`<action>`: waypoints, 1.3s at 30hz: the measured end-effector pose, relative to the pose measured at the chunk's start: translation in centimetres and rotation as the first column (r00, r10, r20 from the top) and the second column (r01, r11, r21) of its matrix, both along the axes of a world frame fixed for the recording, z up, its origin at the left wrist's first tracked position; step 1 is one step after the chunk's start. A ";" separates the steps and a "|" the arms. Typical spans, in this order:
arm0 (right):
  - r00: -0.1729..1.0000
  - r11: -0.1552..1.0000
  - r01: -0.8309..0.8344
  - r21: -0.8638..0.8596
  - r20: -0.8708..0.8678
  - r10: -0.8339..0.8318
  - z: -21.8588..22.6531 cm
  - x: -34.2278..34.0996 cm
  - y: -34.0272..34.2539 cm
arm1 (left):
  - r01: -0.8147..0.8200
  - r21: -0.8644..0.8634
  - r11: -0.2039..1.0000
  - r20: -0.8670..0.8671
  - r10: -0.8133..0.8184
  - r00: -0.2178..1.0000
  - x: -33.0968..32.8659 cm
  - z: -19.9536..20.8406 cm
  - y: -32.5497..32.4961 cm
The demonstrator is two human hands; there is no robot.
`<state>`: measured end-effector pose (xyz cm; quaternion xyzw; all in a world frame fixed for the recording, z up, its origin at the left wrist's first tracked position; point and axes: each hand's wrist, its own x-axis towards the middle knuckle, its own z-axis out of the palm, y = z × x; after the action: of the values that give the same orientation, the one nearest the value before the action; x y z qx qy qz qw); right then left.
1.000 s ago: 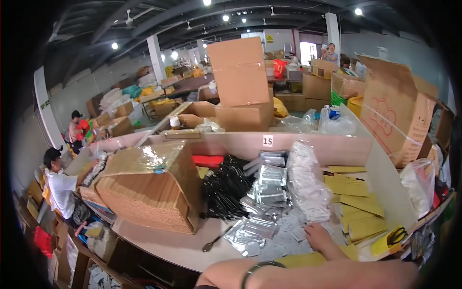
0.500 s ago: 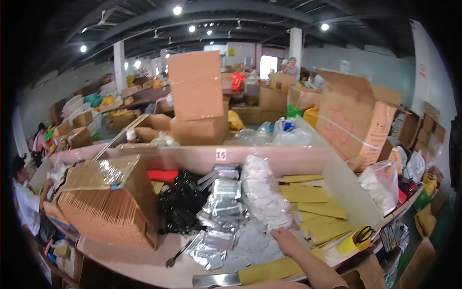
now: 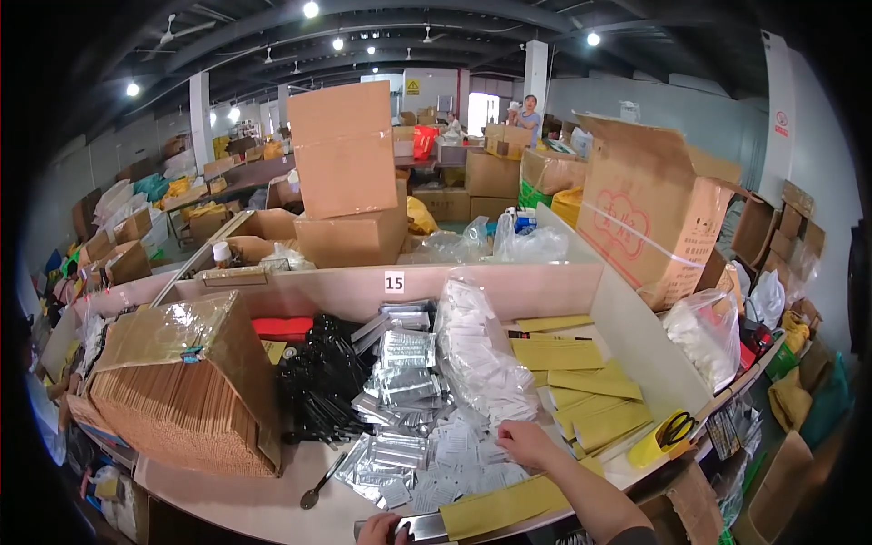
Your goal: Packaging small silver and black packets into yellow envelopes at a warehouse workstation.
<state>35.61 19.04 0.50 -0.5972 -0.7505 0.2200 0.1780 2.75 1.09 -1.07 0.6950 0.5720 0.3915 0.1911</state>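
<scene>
My right hand (image 3: 527, 443) hovers at the lower right of a spread of small white packets (image 3: 463, 459), its fingers pinched together; anything between them is too small to make out. My left hand (image 3: 381, 530) shows only partly at the lower edge, its fingers curled beside the end of a silver strip (image 3: 425, 527). A long yellow paper sleeve (image 3: 504, 510) lies against that strip along the table's front edge. Beyond the loose packets are a pile of silver foil packets (image 3: 400, 386) and a clear bag of white packets (image 3: 481, 350). A dark spoon (image 3: 320, 481) lies left of the foil.
An open carton of stacked brown card (image 3: 182, 409) stands left, beside black plastic cutlery (image 3: 322, 377). More yellow sleeves (image 3: 590, 391) lie right, near a yellow holder with scissors (image 3: 661, 440). Low partition walls (image 3: 509, 277) enclose the table. Large cartons (image 3: 345, 150) rise behind; a person (image 3: 529, 118) stands far back.
My left hand has come into view at the lower edge by the silver strip. My right hand has shifted slightly left and up over the white packets. The view has turned slightly.
</scene>
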 end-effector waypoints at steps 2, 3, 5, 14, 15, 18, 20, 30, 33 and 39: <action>0.990 0.997 0.055 -0.057 -0.130 -0.062 0.7 -0.4 0.2 | -0.012 0.007 1.000 0.001 0.012 1.000 -0.6 -1.2 -0.3; 0.957 0.985 0.106 -0.134 -0.256 -0.138 0.7 -0.5 -0.3 | -0.018 0.000 1.000 -0.002 0.018 1.000 -0.8 -1.4 -0.5; 0.956 0.985 0.145 -0.093 -0.245 -0.164 -0.7 -0.4 0.2 | -0.005 0.052 0.999 0.041 0.003 0.999 -1.4 -1.6 -0.1; 0.943 0.985 -0.053 -0.163 -0.333 -0.004 -2.8 -3.0 -1.1 | 0.008 -0.010 1.000 -0.045 -0.008 0.999 -2.7 -1.1 -0.7; 0.916 0.949 0.029 -0.314 -0.372 -0.151 -1.6 -3.9 -1.0 | 0.010 -0.016 1.000 -0.046 -0.010 0.999 -2.7 -1.2 -0.7; 0.663 0.927 -0.171 -0.334 -0.735 -0.143 -1.2 -6.1 -1.0 | 0.052 -0.103 0.993 -0.096 -0.063 0.993 -2.7 -1.6 -0.8; 0.911 0.986 -0.077 -0.151 -0.413 0.007 -0.2 -6.1 -0.8 | 0.072 -0.017 0.997 -0.130 -0.073 0.989 -2.8 -1.3 -0.8; 0.985 0.997 0.026 0.077 0.170 -0.039 -3.1 -2.1 -0.1 | -0.081 -0.173 0.982 -0.099 0.065 0.993 -5.0 0.3 -4.7; 0.998 0.996 0.006 0.090 0.062 -0.012 -2.5 -1.3 0.5 | -0.119 -0.103 0.988 0.001 0.120 0.993 -5.0 0.3 -2.8; 0.991 0.912 -0.011 0.410 0.128 -0.045 -2.7 0.4 1.7 | -0.137 -0.144 0.980 -0.016 0.136 0.991 -5.3 0.4 -1.8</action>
<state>35.99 20.70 -2.21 -0.5667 -0.7849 0.0157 0.2501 -2.55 -0.71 -0.63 0.6395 0.6458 0.3591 0.2122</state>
